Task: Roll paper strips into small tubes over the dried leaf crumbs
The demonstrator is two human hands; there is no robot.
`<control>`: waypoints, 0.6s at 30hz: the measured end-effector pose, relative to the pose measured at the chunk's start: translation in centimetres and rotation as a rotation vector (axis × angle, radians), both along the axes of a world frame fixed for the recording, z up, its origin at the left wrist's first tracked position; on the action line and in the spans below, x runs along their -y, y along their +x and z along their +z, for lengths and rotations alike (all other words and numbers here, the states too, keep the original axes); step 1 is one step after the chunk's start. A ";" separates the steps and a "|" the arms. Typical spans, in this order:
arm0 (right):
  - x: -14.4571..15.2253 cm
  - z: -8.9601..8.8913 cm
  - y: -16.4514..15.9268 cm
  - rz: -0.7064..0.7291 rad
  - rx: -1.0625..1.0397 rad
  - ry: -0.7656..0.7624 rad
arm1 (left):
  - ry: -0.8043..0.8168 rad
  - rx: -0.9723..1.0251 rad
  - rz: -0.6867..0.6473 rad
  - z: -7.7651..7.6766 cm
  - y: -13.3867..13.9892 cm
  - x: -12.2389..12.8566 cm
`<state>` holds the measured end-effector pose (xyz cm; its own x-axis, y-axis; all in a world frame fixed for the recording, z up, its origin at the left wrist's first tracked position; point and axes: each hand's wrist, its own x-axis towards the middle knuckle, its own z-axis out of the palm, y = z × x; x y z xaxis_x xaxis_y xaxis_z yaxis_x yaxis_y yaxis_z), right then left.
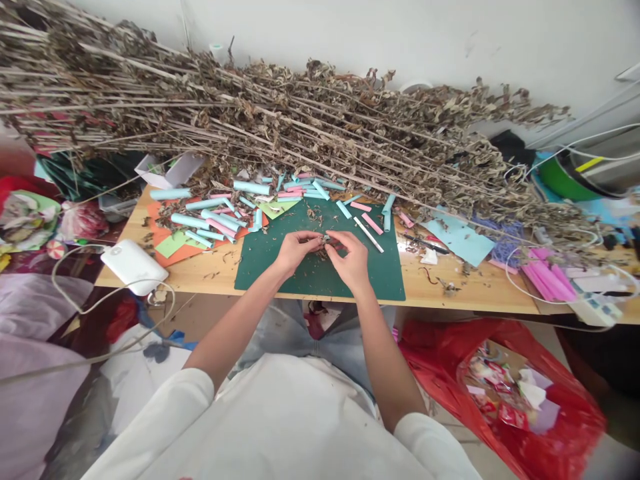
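Over a dark green cutting mat (265,260), my left hand (296,252) and my right hand (350,257) meet with their fingertips pinched together. Between them is a small greyish-brown bit of dried leaf (325,239), mostly covered by the fingers. Crumbled leaf (314,212) lies scattered on the mat. Just right of my right hand rests a thin white stick (369,235), near a pink paper roll (373,223). Several light blue paper rolls (190,221) are piled left of the mat, and more lie along its back edge.
A large heap of dried leafy stalks (280,127) spans the back of the wooden table (425,287). At the left sits a white power bank (135,267) with a cable. A blue paper sheet (461,237) and a black pen (427,244) lie right. Below hangs a red rubbish bag (440,347).
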<state>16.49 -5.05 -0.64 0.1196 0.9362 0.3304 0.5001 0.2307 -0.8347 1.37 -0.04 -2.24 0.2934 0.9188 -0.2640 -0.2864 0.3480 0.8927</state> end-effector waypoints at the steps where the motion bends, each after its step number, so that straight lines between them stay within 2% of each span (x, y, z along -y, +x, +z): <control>1: 0.0 0.2 0.0 0.018 -0.014 -0.002 | 0.005 0.005 -0.006 0.1 0.0 0.0; 7: -0.1 -0.3 -0.2 -0.016 -0.065 0.003 | 0.046 0.028 -0.048 0.4 -0.2 0.2; 11: 0.1 -0.7 -0.3 -0.043 -0.127 -0.063 | 0.068 -0.038 -0.055 0.3 -0.4 0.2; 15: 0.3 -0.7 -0.8 -0.052 -0.111 -0.126 | 0.143 -0.180 -0.018 0.3 -0.1 0.4; 18: 0.0 -0.9 -1.5 -0.114 -0.259 -0.147 | 0.154 -0.171 0.053 0.4 0.4 0.8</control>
